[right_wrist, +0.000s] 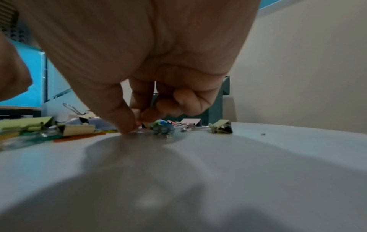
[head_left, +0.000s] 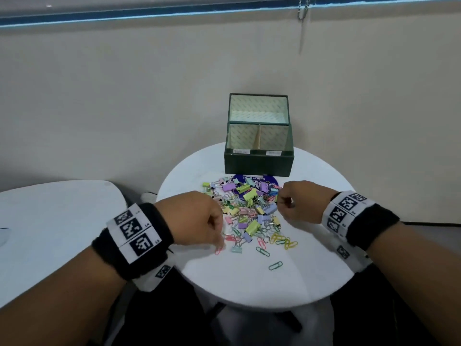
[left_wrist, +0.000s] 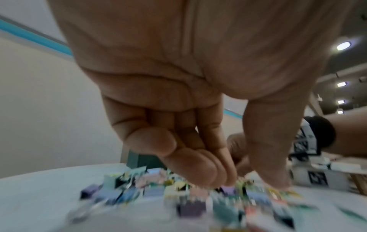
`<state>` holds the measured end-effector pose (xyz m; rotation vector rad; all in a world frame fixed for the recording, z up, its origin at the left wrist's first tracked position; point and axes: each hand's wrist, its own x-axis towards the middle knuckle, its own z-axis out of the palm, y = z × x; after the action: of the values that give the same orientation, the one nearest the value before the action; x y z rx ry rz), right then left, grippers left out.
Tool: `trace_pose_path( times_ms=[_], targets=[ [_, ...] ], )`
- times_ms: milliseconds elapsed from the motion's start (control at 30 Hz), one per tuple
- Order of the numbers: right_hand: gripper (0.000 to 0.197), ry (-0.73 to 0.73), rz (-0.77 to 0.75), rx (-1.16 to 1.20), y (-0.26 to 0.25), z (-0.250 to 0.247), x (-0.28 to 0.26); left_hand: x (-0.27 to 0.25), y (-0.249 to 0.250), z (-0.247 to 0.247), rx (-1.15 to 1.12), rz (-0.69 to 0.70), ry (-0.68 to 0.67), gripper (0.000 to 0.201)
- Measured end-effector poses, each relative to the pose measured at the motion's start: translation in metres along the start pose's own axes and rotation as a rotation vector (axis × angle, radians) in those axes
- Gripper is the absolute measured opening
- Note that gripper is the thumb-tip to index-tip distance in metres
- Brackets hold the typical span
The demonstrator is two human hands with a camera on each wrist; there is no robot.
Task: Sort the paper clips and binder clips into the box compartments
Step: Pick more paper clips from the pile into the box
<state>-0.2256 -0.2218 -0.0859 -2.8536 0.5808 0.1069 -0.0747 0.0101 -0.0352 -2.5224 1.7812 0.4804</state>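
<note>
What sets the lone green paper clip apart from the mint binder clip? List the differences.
The green paper clip is a flat wire loop; the mint binder clip is a folded body with wire handles. The paper clip is darker, the binder clip pale. The paper clip lies alone; the binder clip sits at the pile's edge near the left hand. Both lie on the table, outside the box.

The left hand [head_left: 197,216] is held low, palm down, fingers [left_wrist: 198,164] curled together toward the thumb; the right hand [head_left: 303,202] is lowered, thumb and forefinger tips brought nearly together.
</note>
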Motion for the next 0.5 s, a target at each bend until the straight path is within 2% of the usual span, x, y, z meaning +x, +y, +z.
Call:
trace_pose_path(
  times_ms=[100,267,400,500],
  targets=[
    [0.012,0.089,-0.045,0.074,-0.002,-0.003,-0.002,-0.005,-0.002,0.016,0.102,-0.062,-0.026,0.04],
    [0.011,0.196,-0.024,0.147,-0.002,-0.009,-0.006,-0.003,0.0,0.025,0.113,-0.008,-0.047,0.025],
    [0.016,0.16,0.017,0.148,-0.003,-0.008,-0.006,0.0,-0.003,0.03,0.064,0.057,-0.034,0.015],
    [0.022,0.095,0.047,0.128,-0.005,-0.011,-0.006,0.001,-0.011,0.027,-0.05,0.057,0.012,0.017]
  ],
)
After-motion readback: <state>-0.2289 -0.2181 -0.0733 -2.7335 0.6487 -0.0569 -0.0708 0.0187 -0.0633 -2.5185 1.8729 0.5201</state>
